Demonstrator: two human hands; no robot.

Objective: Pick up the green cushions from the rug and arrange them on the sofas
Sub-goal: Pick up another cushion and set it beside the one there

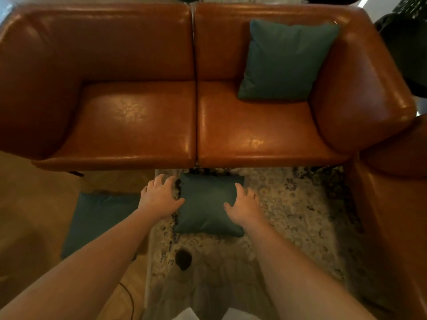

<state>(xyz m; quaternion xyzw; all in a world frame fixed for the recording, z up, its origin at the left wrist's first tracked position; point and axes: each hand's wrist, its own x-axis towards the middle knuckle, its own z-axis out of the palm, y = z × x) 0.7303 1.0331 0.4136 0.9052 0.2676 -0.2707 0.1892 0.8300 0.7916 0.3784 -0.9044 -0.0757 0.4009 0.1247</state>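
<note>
**Green cushion framed by two open hands**

Green square fabric cushion (205,204) lies flat on the pale patterned rug (288,204). It is close to the rug's far edge, just in front of the seam between the two seats of the brown leather sofa (138,116). Its sides run roughly parallel to the sofa front, and being near square it has no real long axis.

The left hand (159,197) is at the cushion's left edge, fingers spread and relaxed. The right hand (245,206) is over its right edge, spread the same way. Neither has hold of anything, and I cannot tell whether either hand presses the fabric.

Both hands are about equally near, one on each side, so a two-handed grab from the sides looks like the step in hand. The sofa lies straight beyond the fingertips, so the lift should go up and forward.

The bare left seat seems the likely spot. A second green cushion (284,61) leans in the right seat's back corner. A third green cushion (99,218) lies off the rug's left edge on the wooden floor (34,204).
</note>
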